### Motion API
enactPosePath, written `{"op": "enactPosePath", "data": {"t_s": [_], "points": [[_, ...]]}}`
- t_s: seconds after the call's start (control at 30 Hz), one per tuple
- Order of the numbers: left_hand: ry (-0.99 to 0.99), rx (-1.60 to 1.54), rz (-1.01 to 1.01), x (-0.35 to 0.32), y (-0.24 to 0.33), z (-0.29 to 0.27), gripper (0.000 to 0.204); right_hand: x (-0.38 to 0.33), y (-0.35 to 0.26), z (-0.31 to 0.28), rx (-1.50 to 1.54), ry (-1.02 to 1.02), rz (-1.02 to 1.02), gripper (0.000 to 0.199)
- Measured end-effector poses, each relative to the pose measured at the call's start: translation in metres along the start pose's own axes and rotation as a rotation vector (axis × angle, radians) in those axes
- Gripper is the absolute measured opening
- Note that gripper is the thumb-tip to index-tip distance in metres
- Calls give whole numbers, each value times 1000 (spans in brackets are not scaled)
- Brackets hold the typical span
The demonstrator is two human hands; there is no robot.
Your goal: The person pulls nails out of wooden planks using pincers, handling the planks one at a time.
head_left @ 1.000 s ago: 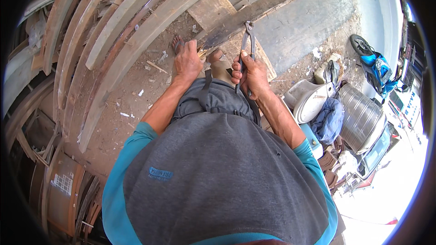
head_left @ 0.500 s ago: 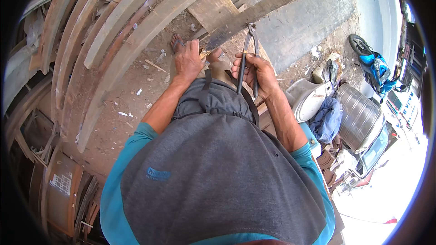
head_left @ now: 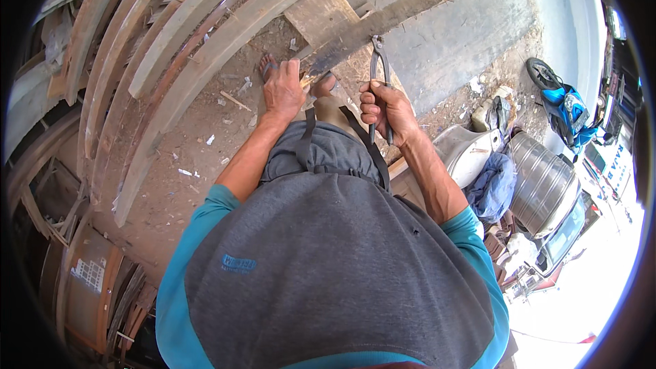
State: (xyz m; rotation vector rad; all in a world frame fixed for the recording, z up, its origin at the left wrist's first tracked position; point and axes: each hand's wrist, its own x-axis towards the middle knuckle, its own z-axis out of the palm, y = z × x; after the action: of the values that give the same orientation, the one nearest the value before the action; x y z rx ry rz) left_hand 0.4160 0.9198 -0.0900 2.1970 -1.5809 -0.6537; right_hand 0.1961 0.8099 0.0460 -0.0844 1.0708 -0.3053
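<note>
My right hand (head_left: 391, 111) is wrapped round the dark handles of a pair of pincers (head_left: 378, 61). Their rounded jaws point away from me, close beside the edge of a long wooden plank (head_left: 424, 7). My left hand (head_left: 283, 92) is closed at the near end of that plank, where the wood is dark and splintered. Its fingertips are partly hidden, and a pale sliver of wood shows beside them. Thin nails or splinters stick out along the plank, too small to tell which.
Several long beams (head_left: 205, 68) lean at the left over a littered dirt floor (head_left: 181, 164). A wide board (head_left: 321, 10) lies under the plank. To the right are a white toilet bowl (head_left: 471, 154), blue cloth (head_left: 495, 184), a metal drum (head_left: 543, 174) and a blue motorcycle (head_left: 570, 109).
My right fingers have curled more tightly round the pincers' handles, and the handles have come closer together. The left hand keeps its place at the plank's end.
</note>
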Motion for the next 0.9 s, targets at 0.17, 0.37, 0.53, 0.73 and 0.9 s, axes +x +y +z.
{"op": "enactPosePath", "data": {"t_s": [0.17, 0.37, 0.53, 0.73, 0.9], "points": [[92, -65, 15, 5, 10, -5, 40, 25, 41, 60, 105, 263, -247, 14], [16, -102, -26, 4, 5, -4, 45, 22, 32, 79, 228, 244, -212, 13], [-66, -108, -47, 7, -1, -11, 57, -79, -8, 9, -916, 295, 20, 21], [-152, -173, -58, 12, 5, -30, 62, -102, 32, -43, -1062, 467, -46, 29], [-256, -280, -136, 24, 2, -33, 62, -65, 56, -58, -1039, 467, -95, 27]]}}
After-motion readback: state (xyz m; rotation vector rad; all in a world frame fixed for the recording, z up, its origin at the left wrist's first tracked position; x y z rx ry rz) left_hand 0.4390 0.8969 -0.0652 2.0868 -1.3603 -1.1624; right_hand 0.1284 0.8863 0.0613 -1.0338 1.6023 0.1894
